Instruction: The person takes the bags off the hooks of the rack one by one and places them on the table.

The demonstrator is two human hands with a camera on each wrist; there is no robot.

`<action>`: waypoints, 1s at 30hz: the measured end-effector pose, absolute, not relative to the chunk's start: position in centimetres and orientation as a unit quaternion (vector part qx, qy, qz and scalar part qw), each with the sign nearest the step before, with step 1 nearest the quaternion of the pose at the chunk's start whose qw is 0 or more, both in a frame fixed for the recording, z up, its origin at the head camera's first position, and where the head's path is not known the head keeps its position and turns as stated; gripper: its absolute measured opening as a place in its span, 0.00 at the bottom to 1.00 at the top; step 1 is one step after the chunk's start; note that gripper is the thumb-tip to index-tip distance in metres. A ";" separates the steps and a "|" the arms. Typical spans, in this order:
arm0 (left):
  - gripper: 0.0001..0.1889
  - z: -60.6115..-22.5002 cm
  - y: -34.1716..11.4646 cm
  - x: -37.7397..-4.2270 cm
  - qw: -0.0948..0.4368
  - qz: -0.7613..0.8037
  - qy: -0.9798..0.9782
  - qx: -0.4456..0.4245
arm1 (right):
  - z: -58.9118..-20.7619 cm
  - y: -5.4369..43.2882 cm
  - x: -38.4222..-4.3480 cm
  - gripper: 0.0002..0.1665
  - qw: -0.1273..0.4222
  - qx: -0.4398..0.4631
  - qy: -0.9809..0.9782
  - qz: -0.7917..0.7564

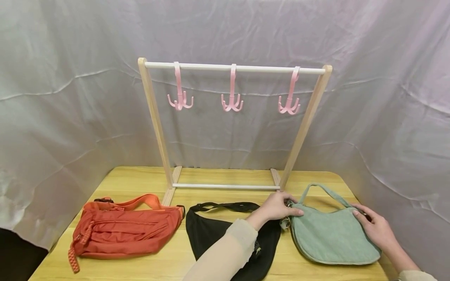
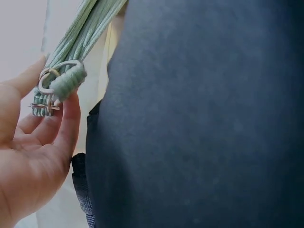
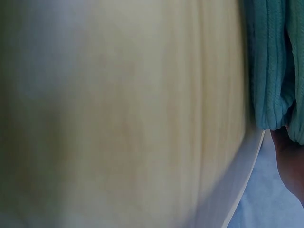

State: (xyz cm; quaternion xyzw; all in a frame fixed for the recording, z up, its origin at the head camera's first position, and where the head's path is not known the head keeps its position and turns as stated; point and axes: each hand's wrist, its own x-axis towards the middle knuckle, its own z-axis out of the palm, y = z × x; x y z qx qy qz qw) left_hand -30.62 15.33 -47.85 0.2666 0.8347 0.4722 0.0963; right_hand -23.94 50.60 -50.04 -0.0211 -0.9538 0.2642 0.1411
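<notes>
A green corduroy handbag lies at the right of the table, its strap arching up at the back. My left hand pinches its upper left corner; the left wrist view shows thumb and fingers around the bag's corner by some metal rings. At the upper right corner, my right hand grips the bag with the thumb on top. Only a sliver of that hand shows below the green fabric in the right wrist view. Under my left forearm lies a black bag, partly hidden.
An orange-red waist bag lies at the left of the wooden table. Behind the bags stands a rack with a white top bar. Pink hooks hang from it: a left hook, a middle hook and a right hook.
</notes>
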 end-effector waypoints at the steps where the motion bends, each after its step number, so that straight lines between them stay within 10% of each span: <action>1: 0.18 -47.9 15.3 -30.7 0.097 0.470 0.836 0.267 | -50.1 50.6 -23.9 0.26 0.142 -0.021 -0.954 0.263; 30: 0.13 -49.1 15.5 -31.0 0.114 0.468 0.845 0.233 | -50.8 51.8 -24.1 0.30 0.070 -0.024 -0.954 0.291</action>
